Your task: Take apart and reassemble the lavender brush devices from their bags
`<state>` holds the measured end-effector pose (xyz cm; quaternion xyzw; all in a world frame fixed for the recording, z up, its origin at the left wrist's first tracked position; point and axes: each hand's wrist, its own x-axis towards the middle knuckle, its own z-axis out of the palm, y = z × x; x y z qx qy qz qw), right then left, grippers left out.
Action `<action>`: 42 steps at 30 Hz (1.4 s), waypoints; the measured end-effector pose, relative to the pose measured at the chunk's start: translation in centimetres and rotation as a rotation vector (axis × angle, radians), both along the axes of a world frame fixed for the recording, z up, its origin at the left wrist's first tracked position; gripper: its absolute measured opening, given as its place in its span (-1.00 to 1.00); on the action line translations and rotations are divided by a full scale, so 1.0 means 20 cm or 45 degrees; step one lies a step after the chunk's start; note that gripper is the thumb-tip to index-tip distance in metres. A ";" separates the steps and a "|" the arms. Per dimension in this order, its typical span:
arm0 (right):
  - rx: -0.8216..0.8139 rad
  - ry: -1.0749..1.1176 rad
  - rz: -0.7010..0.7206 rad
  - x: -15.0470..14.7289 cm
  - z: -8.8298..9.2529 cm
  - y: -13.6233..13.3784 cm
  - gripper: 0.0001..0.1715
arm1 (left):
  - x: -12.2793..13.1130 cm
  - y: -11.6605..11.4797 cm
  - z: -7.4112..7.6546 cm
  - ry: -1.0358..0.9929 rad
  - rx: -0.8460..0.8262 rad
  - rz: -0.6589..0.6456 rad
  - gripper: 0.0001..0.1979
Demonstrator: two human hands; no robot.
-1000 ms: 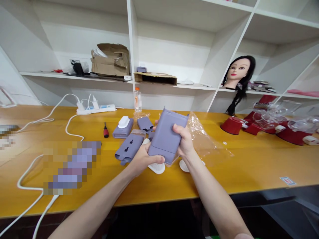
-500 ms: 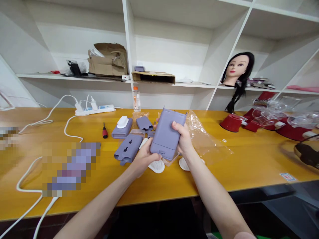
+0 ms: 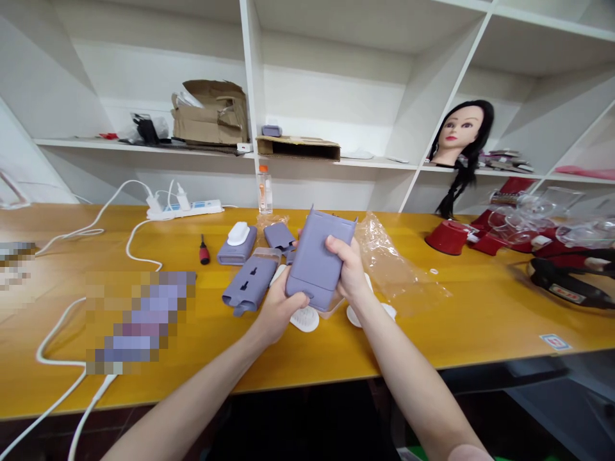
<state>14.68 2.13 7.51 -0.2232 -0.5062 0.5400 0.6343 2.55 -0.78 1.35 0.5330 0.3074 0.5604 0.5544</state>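
Note:
Both hands hold a purple plastic case [image 3: 318, 253] tilted above the table. My left hand [image 3: 278, 312] grips its lower left corner, the thumb lying over the small oval button near the bottom edge. My right hand [image 3: 352, 272] wraps the right side, thumb flat on the front face; its other fingers are mostly behind the case. Left of the case lies a purple shell with cut-out slots [image 3: 250, 280]. Behind that is a purple case [image 3: 237, 248] with a white oval piece [image 3: 238, 234] on top. White bristled oval pieces [image 3: 306, 319] lie partly hidden under the hands.
A red-black screwdriver [image 3: 204, 250] lies left of the parts. Clear plastic bags [image 3: 391, 262] spread to the right. A bottle with orange cap [image 3: 264, 190] and a power strip [image 3: 192, 209] stand at the back. Red-based clear devices [image 3: 448, 237] and a black strap-like object [image 3: 557, 285] are at right.
My left thumb has moved up onto the oval button, which showed uncovered before. The case has shifted slightly left. More of the black strap-like object shows at right as the view shifts.

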 end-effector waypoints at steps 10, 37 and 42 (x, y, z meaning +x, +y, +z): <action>-0.076 -0.120 0.130 0.08 -0.02 0.06 -0.45 | -0.04 0.00 0.08 -0.339 -0.373 -0.178 -0.73; -0.039 -0.303 -0.082 0.01 -0.05 0.00 -0.60 | -0.03 0.02 0.07 0.111 0.047 0.146 -0.44; -0.099 -0.175 0.059 0.05 -0.05 0.02 -0.67 | -0.04 0.02 0.07 0.112 -0.021 0.054 -0.42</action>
